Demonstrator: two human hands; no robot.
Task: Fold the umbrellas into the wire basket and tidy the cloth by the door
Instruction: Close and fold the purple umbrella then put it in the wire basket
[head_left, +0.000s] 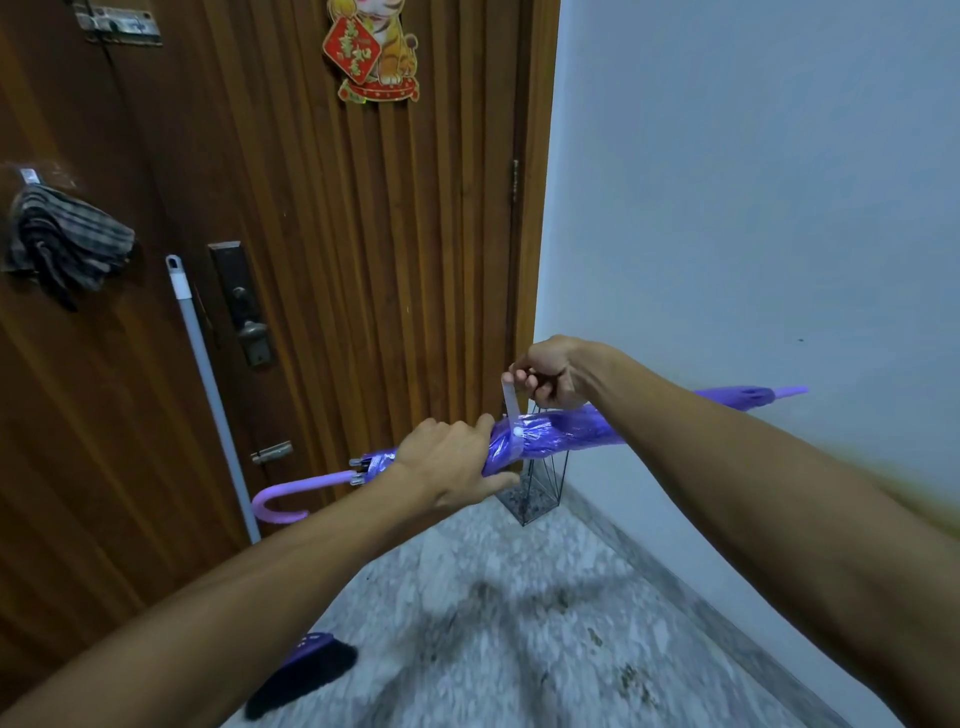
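Now left hand (451, 462) grips the purple umbrella (566, 431); right hand (545, 376) pinches its strap (510, 410).

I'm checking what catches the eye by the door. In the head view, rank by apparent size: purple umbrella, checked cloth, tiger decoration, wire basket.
1. purple umbrella, spanning most of the frame's width
2. checked cloth and tiger decoration: look alike, not ranked
3. wire basket, though partly hidden behind the umbrella

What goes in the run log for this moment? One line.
left hand: grips purple umbrella | right hand: pinches strap | wire basket: empty
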